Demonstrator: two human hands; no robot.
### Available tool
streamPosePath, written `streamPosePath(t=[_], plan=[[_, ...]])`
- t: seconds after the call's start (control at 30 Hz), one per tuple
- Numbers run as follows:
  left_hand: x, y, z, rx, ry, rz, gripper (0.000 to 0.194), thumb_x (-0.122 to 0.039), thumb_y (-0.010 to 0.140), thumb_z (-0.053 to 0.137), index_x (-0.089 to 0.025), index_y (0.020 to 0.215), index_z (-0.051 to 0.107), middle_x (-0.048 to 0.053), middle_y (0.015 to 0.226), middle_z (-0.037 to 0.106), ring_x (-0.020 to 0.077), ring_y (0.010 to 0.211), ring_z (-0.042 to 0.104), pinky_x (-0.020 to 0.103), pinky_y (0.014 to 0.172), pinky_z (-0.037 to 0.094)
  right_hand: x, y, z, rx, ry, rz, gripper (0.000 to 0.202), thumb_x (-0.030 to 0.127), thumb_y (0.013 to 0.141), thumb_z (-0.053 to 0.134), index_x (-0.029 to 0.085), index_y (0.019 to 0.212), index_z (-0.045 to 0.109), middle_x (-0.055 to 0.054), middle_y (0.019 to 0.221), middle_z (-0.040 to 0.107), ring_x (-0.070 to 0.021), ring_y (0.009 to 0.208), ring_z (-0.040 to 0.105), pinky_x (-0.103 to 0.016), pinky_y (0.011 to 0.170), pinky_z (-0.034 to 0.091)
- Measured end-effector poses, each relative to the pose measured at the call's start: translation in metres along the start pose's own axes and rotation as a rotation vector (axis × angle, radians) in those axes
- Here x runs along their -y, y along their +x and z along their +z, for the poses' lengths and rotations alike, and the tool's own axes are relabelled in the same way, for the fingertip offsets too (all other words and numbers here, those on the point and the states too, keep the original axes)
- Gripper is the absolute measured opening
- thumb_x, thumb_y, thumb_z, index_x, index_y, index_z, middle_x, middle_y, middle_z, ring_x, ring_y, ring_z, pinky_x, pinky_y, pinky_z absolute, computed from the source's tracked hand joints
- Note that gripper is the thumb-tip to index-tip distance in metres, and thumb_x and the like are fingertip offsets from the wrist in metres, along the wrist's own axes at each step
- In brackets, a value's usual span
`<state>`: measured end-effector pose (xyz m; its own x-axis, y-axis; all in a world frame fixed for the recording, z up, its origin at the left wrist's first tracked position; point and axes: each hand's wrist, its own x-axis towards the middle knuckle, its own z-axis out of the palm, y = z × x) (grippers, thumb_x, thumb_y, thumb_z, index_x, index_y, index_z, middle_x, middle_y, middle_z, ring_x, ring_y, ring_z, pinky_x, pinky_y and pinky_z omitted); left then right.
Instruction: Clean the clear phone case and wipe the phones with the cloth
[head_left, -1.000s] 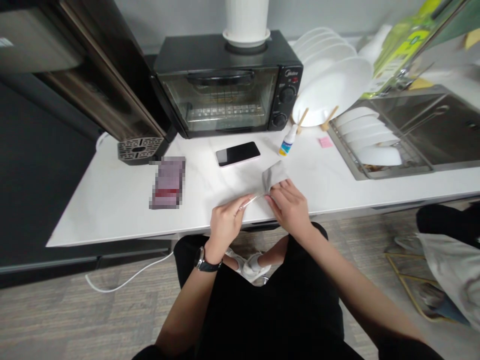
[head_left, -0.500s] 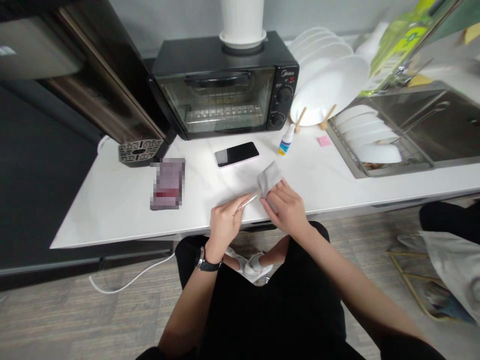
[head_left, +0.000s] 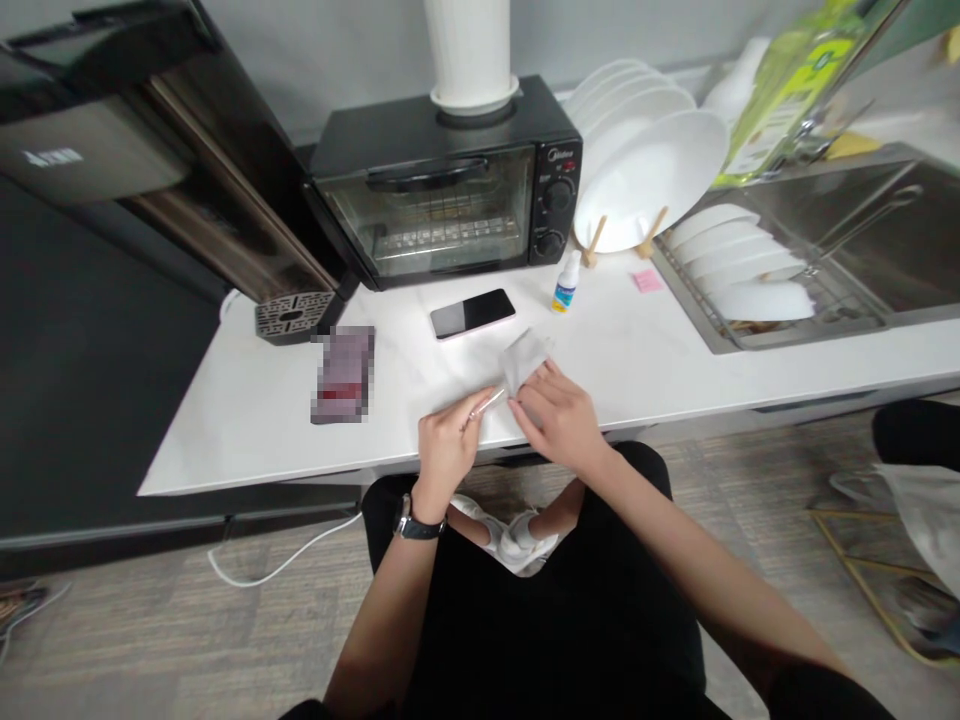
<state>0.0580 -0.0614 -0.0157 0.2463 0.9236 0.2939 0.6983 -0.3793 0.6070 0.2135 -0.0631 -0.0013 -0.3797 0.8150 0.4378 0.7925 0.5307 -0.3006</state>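
Observation:
My left hand [head_left: 450, 440], with a dark watch at its wrist, is closed on a slim, shiny, pale object [head_left: 489, 402]. Its exact kind is hard to make out, as the fingers cover part of it. Just to the right, my right hand [head_left: 559, 415] pinches a small light-grey cloth [head_left: 523, 360], whose free part stands up past the fingertips. The slim object's tip meets or nearly meets the cloth's lower edge. Beyond the hands, a black-screened phone [head_left: 472, 313] lies flat, and a small white spray bottle [head_left: 566, 283] with a blue and yellow label stands upright.
A black toaster oven [head_left: 450, 200] with a white pot [head_left: 469, 50] on top stands at the back. Left are a drinks dispenser [head_left: 292, 315] and a blurred-out purple item [head_left: 345, 375]. Right are racked plates [head_left: 652, 180], a pink note [head_left: 647, 281] and a sink [head_left: 900, 250].
The view has shifted slightly. The cloth has changed shape a little, its upper end now more pointed, and both hands stay close together with the same holds.

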Motion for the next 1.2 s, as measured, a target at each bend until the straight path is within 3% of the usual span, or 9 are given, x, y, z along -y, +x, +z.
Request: streamPosePath(t=[0.13,0.37,0.57,0.7,0.8,0.87,0.97,1.03,1.2], plan=[[0.005,-0.003,0.003,-0.037,0.106,-0.041,0.019,-0.019,0.072,0.036,-0.023,0.071,0.055,0.003,0.058,0.057,0.0170,0.056,0.052,0.030,0.051,0.039,0.024,-0.001,0.002,0.067,0.055,-0.173,0.015,0.023,0.074,0.031,0.021,0.074,0.046,-0.001,0.080,0.051,-0.0136,0.083,0.043,-0.032,0.094,0.017],[-0.013,0.004,0.004,-0.048,0.034,-0.047,0.027,-0.021,0.075,0.032,-0.026,0.098,0.045,0.000,0.090,0.055,0.0152,0.078,0.051,0.028,0.067,0.040,-0.019,0.004,-0.014,-0.042,-0.017,0.018,0.014,0.021,0.074,0.033,0.019,0.073,0.046,-0.004,0.076,0.051,-0.0153,0.081,0.044,-0.035,0.093,0.018],[0.000,0.001,0.006,-0.052,0.116,-0.155,0.019,-0.024,0.071,0.037,-0.022,0.069,0.055,0.001,0.057,0.056,0.0158,0.055,0.051,0.028,0.050,0.039,0.007,0.010,-0.007,0.079,0.062,-0.283,0.016,0.020,0.073,0.032,0.022,0.073,0.048,0.000,0.076,0.052,-0.0129,0.082,0.045,-0.030,0.095,0.018],[-0.004,0.006,0.005,-0.047,-0.029,-0.153,0.023,-0.022,0.071,0.038,-0.026,0.091,0.050,0.000,0.083,0.058,0.0164,0.072,0.053,0.028,0.063,0.042,-0.022,0.015,-0.008,0.038,0.019,-0.121,0.014,0.020,0.071,0.035,0.024,0.071,0.048,0.000,0.075,0.053,-0.0152,0.084,0.045,-0.033,0.095,0.019],[-0.006,0.011,0.006,-0.057,-0.101,-0.118,0.028,-0.019,0.070,0.040,-0.031,0.094,0.048,-0.002,0.089,0.056,0.0159,0.077,0.052,0.028,0.067,0.042,-0.038,0.018,-0.015,0.035,-0.025,0.003,0.013,0.021,0.070,0.036,0.024,0.070,0.049,-0.002,0.073,0.053,-0.0171,0.082,0.045,-0.034,0.094,0.022],[-0.002,0.011,0.006,-0.060,-0.066,-0.113,0.025,-0.019,0.069,0.041,-0.030,0.089,0.050,-0.001,0.082,0.058,0.0155,0.071,0.053,0.028,0.063,0.042,-0.030,0.020,-0.017,0.077,-0.010,-0.087,0.014,0.022,0.070,0.036,0.026,0.069,0.049,-0.001,0.072,0.053,-0.0168,0.082,0.046,-0.033,0.093,0.024],[0.006,0.007,0.006,-0.064,0.016,-0.119,0.016,-0.019,0.067,0.041,-0.024,0.062,0.055,-0.001,0.054,0.055,0.0132,0.050,0.050,0.026,0.049,0.040,-0.006,0.019,-0.016,0.132,0.028,-0.302,0.018,0.022,0.070,0.034,0.029,0.067,0.050,0.002,0.072,0.054,-0.0144,0.081,0.047,-0.030,0.092,0.027],[0.007,0.005,0.006,-0.066,0.040,-0.124,0.018,-0.019,0.066,0.042,-0.021,0.053,0.053,-0.001,0.046,0.050,0.0115,0.045,0.047,0.024,0.046,0.039,0.001,0.017,-0.013,0.129,0.045,-0.341,0.019,0.021,0.070,0.034,0.029,0.068,0.050,0.003,0.074,0.054,-0.0136,0.081,0.047,-0.030,0.092,0.026],[-0.009,0.005,0.008,-0.081,-0.004,-0.124,0.024,-0.019,0.072,0.037,-0.019,0.092,0.051,0.000,0.087,0.057,0.0127,0.076,0.052,0.022,0.068,0.041,-0.030,0.009,-0.011,-0.034,0.030,-0.017,0.013,0.020,0.070,0.035,0.023,0.069,0.048,-0.002,0.075,0.052,-0.0176,0.085,0.043,-0.041,0.091,0.022]])
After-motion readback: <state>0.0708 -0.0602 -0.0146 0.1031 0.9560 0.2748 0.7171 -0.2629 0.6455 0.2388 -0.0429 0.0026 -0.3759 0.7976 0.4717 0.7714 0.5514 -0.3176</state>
